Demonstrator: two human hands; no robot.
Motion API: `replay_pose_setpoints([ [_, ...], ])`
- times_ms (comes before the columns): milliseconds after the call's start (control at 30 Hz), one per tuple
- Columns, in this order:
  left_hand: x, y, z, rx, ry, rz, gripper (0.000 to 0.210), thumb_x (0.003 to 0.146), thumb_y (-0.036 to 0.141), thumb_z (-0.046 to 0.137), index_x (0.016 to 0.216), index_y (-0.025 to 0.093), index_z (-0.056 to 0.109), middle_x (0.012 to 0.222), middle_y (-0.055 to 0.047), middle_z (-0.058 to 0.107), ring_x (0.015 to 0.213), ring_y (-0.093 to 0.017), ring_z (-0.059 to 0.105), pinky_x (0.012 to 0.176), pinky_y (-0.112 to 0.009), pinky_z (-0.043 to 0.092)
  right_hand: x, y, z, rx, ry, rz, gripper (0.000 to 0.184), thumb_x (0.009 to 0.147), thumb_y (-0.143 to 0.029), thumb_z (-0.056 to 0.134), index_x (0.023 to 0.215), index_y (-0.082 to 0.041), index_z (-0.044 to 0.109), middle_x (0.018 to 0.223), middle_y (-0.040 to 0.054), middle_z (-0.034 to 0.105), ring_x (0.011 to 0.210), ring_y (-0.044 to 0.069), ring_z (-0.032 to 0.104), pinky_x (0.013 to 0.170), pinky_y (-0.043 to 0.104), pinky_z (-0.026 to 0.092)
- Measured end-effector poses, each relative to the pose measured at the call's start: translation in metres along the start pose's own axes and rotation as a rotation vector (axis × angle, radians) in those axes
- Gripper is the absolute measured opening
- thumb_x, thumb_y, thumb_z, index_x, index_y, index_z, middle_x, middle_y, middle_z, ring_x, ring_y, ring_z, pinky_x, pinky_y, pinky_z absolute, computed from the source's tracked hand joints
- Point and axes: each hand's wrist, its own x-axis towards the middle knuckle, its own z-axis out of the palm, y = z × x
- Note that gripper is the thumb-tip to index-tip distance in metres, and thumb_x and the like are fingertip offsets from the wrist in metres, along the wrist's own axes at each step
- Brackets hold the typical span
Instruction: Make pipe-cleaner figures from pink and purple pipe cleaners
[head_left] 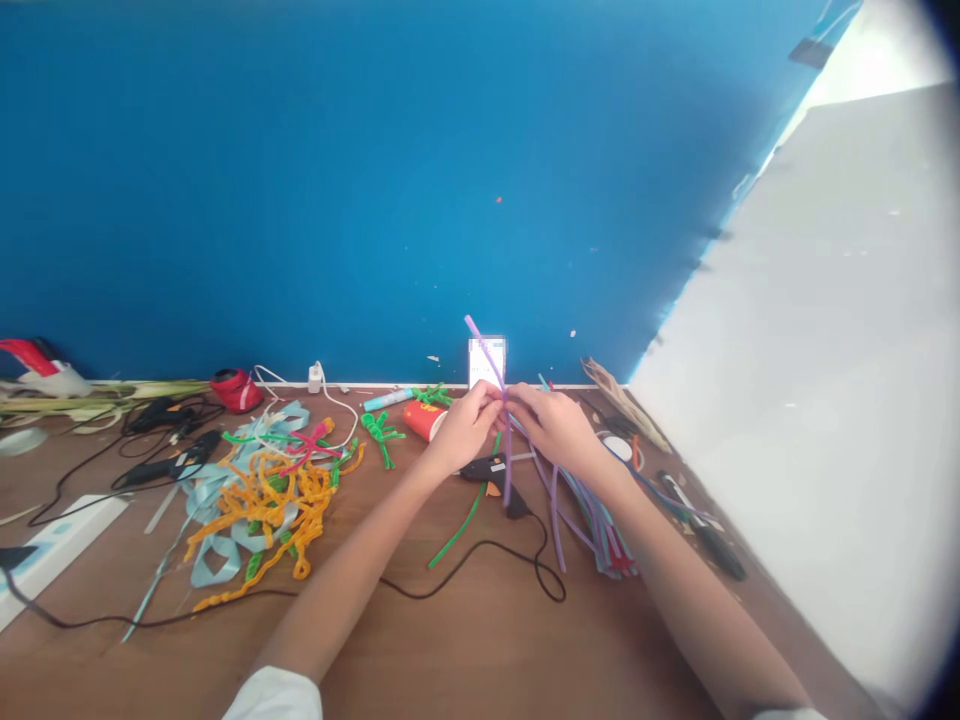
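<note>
Both hands meet over the middle of the table, pinching a purple pipe cleaner (508, 465). My left hand (466, 428) is closed on it from the left, and my right hand (556, 426) from the right. One end slants up and left above the fingers; another length hangs straight down. The fingertips hide the part where it bends or crosses. Below the hands lies a black glue gun (491, 475) with its cord on the table. A bundle of purple and other coloured pipe cleaners (600, 530) lies under my right forearm. A green pipe cleaner (461, 530) rests nearby.
A lit phone (480, 375) stands against the blue wall (375, 180). On the left lie tangled orange pipe cleaners (277, 500), pale blue ribbon (217, 560), a second glue gun (172, 462) and a white power strip (60, 550). A red cup (421, 420) lies behind my left hand.
</note>
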Motion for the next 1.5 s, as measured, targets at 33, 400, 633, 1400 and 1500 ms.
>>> replay_pose_setpoints([
  [33, 0.000, -0.001, 0.001, -0.038, 0.015, -0.010, 0.014, 0.097, 0.033, 0.045, 0.097, 0.021, 0.050, 0.080, 0.000, 0.065, 0.072, -0.015, 0.065, 0.064, -0.025, 0.050, 0.000, 0.000, 0.002, -0.034, 0.007, -0.016, 0.027, 0.103, -0.030, 0.038, 0.110, -0.021, 0.063, 0.091, 0.0059, 0.074, 0.078, 0.019, 0.067, 0.061, 0.027, 0.031],
  [400, -0.002, 0.002, 0.003, 0.484, 0.133, 0.133, 0.021, 0.100, 0.025, 0.039, 0.108, 0.020, 0.058, 0.102, -0.007, 0.070, 0.094, -0.021, 0.066, 0.084, -0.033, 0.050, 0.001, 0.008, 0.011, -0.327, 0.030, -0.109, 0.027, 0.099, -0.018, 0.040, 0.110, -0.019, 0.064, 0.089, 0.0075, 0.075, 0.075, 0.019, 0.066, 0.056, 0.031, 0.023],
  [633, -0.006, 0.000, -0.001, 0.873, 0.029, 0.201, 0.038, 0.099, 0.013, 0.033, 0.131, 0.018, 0.052, 0.121, -0.012, 0.066, 0.106, -0.023, 0.068, 0.090, -0.034, 0.053, 0.000, 0.008, 0.007, -0.373, -0.002, -0.112, 0.026, 0.095, -0.015, 0.040, 0.107, -0.017, 0.062, 0.085, 0.0093, 0.074, 0.072, 0.021, 0.065, 0.056, 0.032, 0.020],
  [1400, -0.006, -0.003, -0.001, 0.606, -0.021, 0.147, 0.034, 0.095, 0.011, 0.039, 0.123, 0.019, 0.054, 0.093, -0.006, 0.071, 0.084, -0.018, 0.068, 0.079, -0.030, 0.054, 0.001, 0.009, 0.004, -0.266, -0.054, -0.046, 0.037, 0.103, -0.033, 0.031, 0.099, -0.019, 0.065, 0.083, 0.0084, 0.075, 0.067, 0.020, 0.062, 0.056, 0.031, 0.015],
  [1500, -0.004, -0.012, 0.001, 0.499, 0.027, 0.155, 0.035, 0.092, 0.009, 0.038, 0.120, 0.019, 0.057, 0.089, -0.005, 0.070, 0.077, -0.016, 0.065, 0.074, -0.028, 0.053, 0.002, 0.009, 0.004, -0.238, -0.074, -0.034, 0.035, 0.103, -0.032, 0.033, 0.099, -0.020, 0.065, 0.086, 0.0078, 0.075, 0.071, 0.020, 0.064, 0.056, 0.031, 0.016],
])
